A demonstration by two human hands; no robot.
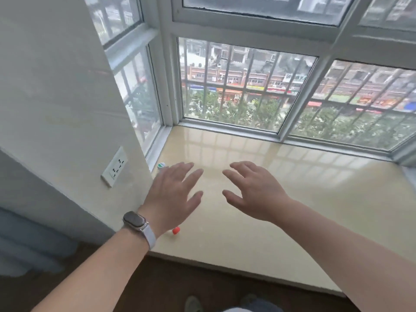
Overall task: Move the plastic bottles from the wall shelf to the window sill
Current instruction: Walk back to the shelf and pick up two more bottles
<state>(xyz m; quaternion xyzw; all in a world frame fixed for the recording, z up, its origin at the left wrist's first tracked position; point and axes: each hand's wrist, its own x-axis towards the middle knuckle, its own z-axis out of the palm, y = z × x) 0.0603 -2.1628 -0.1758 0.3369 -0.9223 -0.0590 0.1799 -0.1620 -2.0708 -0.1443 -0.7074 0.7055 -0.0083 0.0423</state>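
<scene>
**A:** What does the head view take in?

**B:** Two bare forearms reach forward over a glossy beige window sill (292, 199). It sits in a bay of white-framed window panes (247, 86).

**A:** How are the hands?

**B:** The left hand (173, 194) is palm down, fingers straight and spread, holding nothing. The right hand (254, 194) is near it, also palm down, fingers loosely bent and spread, holding nothing. A strip of bare sill shows between them. I cannot tell whether they touch the sill or hover above it.

**A:** Where are the bottles?

**B:** Only two tops show, both on the left part of the sill. A green-and-white cap (161, 165) peeks out past the outer edge of the left hand, close to the corner of the wall (56, 97). A red cap (176, 230) shows just beside the left wrist, nearer the front edge of the sill. The hand and wrist hide whatever lies below each cap.

**A:** Anything else?

**B:** There is a smartwatch (135, 220) on a pale strap on the left wrist. A white wall socket (114, 167) is on the wall to the left, and a dark floor (180, 280) lies below the sill. Through the glass there are metal bars, trees and buildings.
</scene>
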